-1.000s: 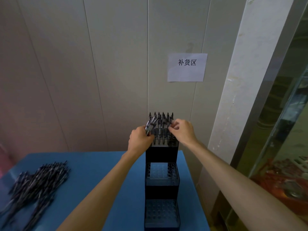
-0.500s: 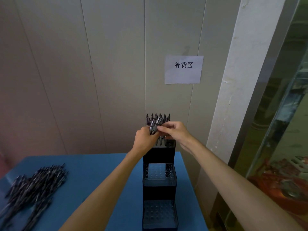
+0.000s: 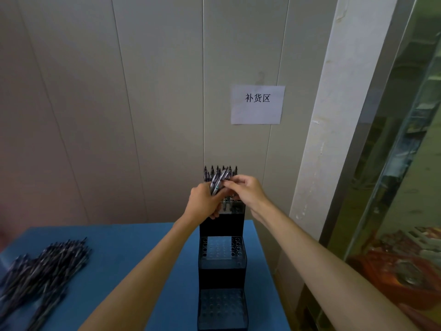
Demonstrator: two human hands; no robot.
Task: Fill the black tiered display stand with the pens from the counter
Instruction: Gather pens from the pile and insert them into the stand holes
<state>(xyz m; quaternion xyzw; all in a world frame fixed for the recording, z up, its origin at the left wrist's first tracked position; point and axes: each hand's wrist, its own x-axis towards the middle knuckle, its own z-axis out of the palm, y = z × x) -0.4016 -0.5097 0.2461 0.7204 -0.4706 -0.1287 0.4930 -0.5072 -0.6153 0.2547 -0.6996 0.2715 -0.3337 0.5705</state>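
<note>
The black tiered display stand (image 3: 222, 275) stands on the blue counter (image 3: 133, 254) against the wall. Its top tier holds several upright pens (image 3: 220, 169); the middle and bottom tiers show bare holes. My left hand (image 3: 202, 204) grips a small bunch of pens (image 3: 218, 182) in front of the top tier. My right hand (image 3: 248, 189) pinches the upper end of one pen in that bunch. A large loose pile of pens (image 3: 40, 268) lies on the counter at the far left.
A wall of pale panels rises right behind the stand, with a paper sign (image 3: 257, 105) taped on it. A white pillar (image 3: 334, 115) and a glass pane (image 3: 405, 187) close off the right side. The counter's right edge runs just beside the stand.
My right hand has come from the top tier's right side over to the bunch in my left hand and now pinches a pen there. The view has shifted slightly.
</note>
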